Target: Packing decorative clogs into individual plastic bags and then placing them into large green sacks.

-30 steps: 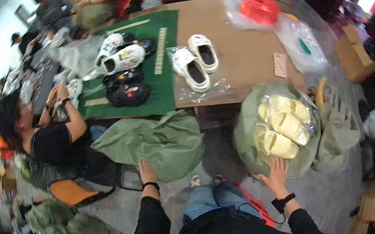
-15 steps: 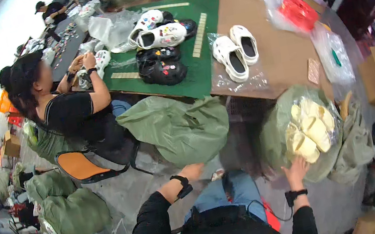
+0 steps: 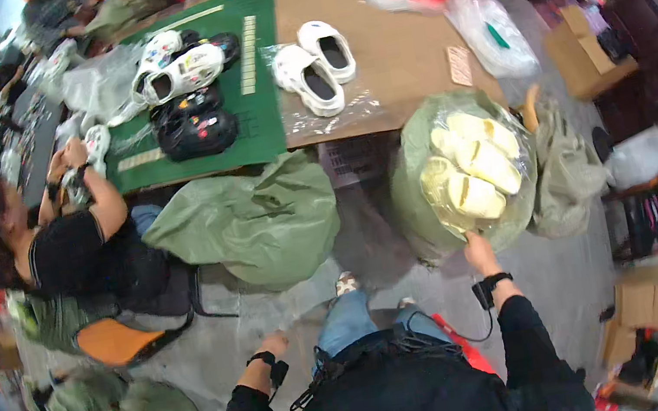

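Our right hand reaches out, arm extended, its fingers gripping the rim of the open green sack on the floor beside the counter, likely holding it open on the pale yellow shoes. Our left hand hangs low, fingers loosely curled, empty.

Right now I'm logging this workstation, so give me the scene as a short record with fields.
right hand: right hand grips the rim of the open green sack
sack contents: pale yellow clogs under clear plastic
left hand: left hand low beside the knee, holding nothing
nearby: closed green sack on the floor
table: white clogs and black clogs
other person: seated co-worker at the table's left end
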### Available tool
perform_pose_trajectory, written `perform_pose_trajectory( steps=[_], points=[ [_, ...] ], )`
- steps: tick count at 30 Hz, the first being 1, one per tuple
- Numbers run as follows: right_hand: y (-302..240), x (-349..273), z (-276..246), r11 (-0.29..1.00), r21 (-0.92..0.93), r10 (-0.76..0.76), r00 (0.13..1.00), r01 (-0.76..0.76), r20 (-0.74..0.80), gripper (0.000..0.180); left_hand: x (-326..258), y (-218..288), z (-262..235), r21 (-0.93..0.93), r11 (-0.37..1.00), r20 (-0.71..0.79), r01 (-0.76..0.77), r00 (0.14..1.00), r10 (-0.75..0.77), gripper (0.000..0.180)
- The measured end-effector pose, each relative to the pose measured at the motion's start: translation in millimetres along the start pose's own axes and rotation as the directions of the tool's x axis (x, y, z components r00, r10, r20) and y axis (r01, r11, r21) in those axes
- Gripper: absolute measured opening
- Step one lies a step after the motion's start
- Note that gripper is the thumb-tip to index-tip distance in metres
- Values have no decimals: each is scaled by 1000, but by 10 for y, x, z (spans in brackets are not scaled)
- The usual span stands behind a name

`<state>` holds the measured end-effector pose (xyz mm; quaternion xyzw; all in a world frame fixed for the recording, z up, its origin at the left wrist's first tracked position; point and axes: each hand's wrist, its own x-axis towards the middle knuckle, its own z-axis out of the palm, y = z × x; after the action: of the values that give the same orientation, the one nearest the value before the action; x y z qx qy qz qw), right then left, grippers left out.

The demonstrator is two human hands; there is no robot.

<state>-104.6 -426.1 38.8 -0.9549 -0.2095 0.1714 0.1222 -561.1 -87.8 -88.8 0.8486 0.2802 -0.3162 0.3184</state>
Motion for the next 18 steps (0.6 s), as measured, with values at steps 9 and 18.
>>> perform_pose_trajectory(
  steps=[9, 18],
  points=[
    [482, 105, 481, 974, 218, -121, 960, 66, 253, 45, -768, 987, 351, -492, 864, -250, 104, 934, -255, 28],
    [-424, -833, -208, 295, 653, 18, 687, -698, 726, 35, -2161, 1121, 2286, -600, 701, 36, 386, 888, -458, 32]
  ],
)
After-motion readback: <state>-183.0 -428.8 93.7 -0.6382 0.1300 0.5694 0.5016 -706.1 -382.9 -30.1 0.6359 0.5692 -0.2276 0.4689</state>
